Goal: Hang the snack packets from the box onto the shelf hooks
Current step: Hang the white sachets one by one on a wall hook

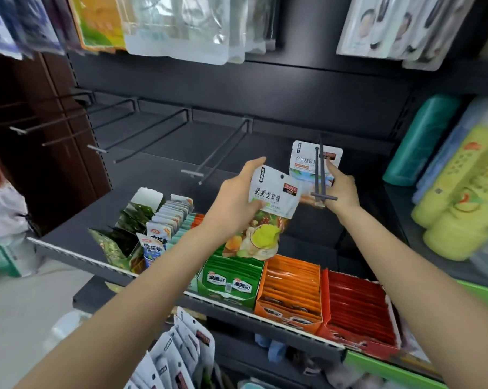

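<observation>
1. Your right hand (342, 190) pinches a white snack packet (307, 164) that sits on the rightmost hook (320, 175), its prongs passing in front of your fingertips.
2. Your left hand (237, 200) grips a second packet (271, 209), fingers curled behind it and thumb on its front, just left of that hook.
3. By my reading you have barely begun: the other hooks (214, 153) left of your fingers are bare.
4. Both packets are flat, white-topped pouches with fruit pictures and a hang hole.
</observation>
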